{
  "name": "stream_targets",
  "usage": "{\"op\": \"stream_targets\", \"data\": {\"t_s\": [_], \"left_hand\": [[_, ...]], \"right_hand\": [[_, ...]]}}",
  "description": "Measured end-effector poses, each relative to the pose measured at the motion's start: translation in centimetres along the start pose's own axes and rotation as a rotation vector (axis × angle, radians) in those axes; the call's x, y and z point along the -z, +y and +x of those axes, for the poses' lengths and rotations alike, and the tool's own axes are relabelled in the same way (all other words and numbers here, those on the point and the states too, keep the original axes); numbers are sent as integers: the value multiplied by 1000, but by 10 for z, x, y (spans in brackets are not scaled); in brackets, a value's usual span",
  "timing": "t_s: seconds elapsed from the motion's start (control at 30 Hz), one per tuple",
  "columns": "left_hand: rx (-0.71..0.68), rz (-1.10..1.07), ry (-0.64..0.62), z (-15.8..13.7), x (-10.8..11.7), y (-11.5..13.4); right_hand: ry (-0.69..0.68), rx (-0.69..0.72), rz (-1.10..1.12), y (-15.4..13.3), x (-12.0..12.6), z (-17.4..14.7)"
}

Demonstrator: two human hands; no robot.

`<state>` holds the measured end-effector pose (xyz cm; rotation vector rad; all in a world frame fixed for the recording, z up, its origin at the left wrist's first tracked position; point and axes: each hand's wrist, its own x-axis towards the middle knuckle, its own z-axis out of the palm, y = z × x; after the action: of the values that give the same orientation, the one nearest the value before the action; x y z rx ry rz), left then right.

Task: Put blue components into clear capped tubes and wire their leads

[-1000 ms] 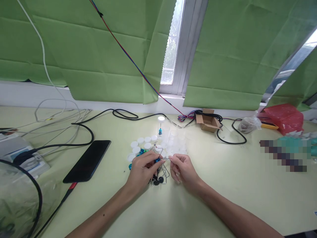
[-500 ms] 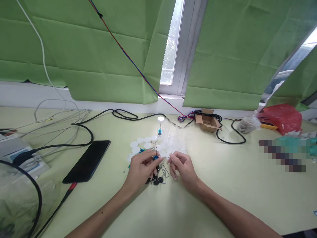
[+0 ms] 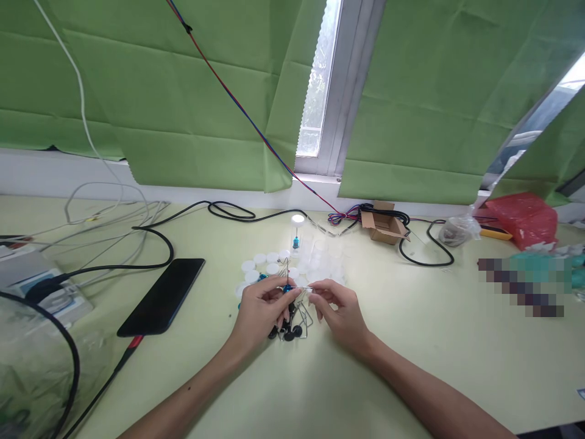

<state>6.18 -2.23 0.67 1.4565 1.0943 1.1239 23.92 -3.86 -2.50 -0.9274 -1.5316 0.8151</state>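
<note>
My left hand [image 3: 264, 308] pinches a small blue piece [image 3: 287, 288] with a thin metal pin standing up from it. My right hand [image 3: 337, 308] is closed at the fingertips on a thin metal wire [image 3: 301, 288] that runs sideways to the blue piece. Whether the wire passes into the piece, I cannot tell. Beneath the hands lie black round-ended parts [image 3: 289, 335] and bent metal wires [image 3: 305, 323], partly covered by my left fingers. Behind them are several white round caps [image 3: 260, 258] and clear containers [image 3: 320, 250]. One upright clear vial [image 3: 297, 235] holds a similar blue piece.
A black phone [image 3: 161, 297] lies on the left, with a cable plugged in. Black and white cables [image 3: 155, 268] cross the back left. An open cardboard box [image 3: 384, 230] and a red plastic bag [image 3: 523, 218] stand at the back right.
My right fingertips have shifted slightly up and left along the wire, and their grip looks different. The left hand still holds the blue piece in nearly the same place.
</note>
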Motion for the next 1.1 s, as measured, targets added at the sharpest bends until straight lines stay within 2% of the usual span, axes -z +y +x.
{"op": "stream_targets", "data": {"t_s": [0.53,1.1], "left_hand": [[-72,65,-4,0,0,-6],[-177,160,-43,1,2,-13]], "right_hand": [[25,-68,47,0,0,1],[-17,-131,62,-1,1,3]]}}
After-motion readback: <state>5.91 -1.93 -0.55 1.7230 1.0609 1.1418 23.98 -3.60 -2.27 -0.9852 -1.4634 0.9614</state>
